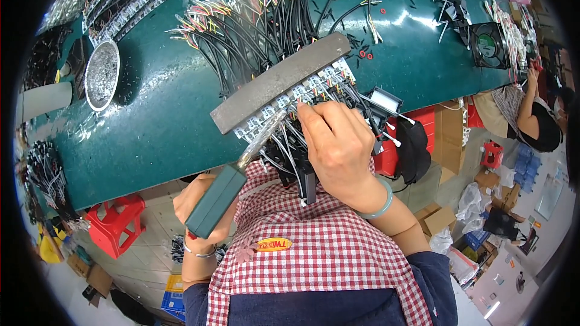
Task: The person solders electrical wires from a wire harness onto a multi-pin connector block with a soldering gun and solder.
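My left hand (192,200) is wrapped round a green, box-shaped soldering gun (216,200). Its shiny barrel points up and right to a strip of small white circuit boards (266,113). A heavy grey metal bar (281,81) lies slantwise along the strip's far edge. At the near side of the boards, my right hand (337,145) has its thumb and fingers pinched together on a thin wire, partly covered by the fingertips. Dark cables and white leads (284,145) hang from the strip over the table edge, with black housings (307,186) on them.
Behind the bar lies a thick bundle of black cables (272,30) with bared coloured ends. A round bowl (103,76) stands to the left on the green table (163,145). A small fan (488,45) is at right. Red stools (118,223) stand below; another person (531,115) sits far right.
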`<state>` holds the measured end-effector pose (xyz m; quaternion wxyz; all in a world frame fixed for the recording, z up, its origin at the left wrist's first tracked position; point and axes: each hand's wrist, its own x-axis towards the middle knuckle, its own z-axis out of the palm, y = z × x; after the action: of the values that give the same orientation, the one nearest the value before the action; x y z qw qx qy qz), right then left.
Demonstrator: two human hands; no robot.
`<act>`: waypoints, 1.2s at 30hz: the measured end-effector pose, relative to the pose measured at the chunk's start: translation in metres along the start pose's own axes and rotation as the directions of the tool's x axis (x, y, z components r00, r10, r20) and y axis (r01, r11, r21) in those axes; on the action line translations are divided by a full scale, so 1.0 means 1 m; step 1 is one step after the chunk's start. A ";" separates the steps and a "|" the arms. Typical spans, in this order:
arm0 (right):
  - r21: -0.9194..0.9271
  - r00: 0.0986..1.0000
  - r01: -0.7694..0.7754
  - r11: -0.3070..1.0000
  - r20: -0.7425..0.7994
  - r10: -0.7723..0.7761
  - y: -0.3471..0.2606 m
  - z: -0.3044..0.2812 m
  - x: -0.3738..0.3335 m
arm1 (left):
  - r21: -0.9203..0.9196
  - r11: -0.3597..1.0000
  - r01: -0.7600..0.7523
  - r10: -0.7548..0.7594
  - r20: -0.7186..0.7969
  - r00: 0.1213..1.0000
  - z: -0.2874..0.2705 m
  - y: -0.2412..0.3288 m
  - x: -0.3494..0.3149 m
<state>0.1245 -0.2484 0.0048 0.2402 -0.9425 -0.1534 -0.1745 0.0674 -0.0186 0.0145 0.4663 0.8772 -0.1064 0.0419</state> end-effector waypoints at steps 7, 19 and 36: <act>-0.004 1.000 0.003 1.000 -0.010 -0.003 0.001 -0.001 0.000 | 0.096 0.961 0.259 -0.178 -0.502 0.847 -0.028 -0.026 -0.048; 0.192 0.990 -0.140 0.971 0.002 0.142 0.007 0.000 0.003 | 0.326 0.939 -0.108 0.304 -0.642 0.704 -0.147 -0.010 -0.028; -0.068 0.965 -0.076 0.995 0.248 0.091 0.000 -0.021 0.016 | -0.596 0.751 0.282 -0.461 -0.168 0.871 -0.049 -0.019 -0.020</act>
<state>0.1332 -0.2554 0.0285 0.1986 -0.9692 -0.1373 -0.0482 0.0539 0.0353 0.0235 0.7091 0.6897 0.1383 0.0493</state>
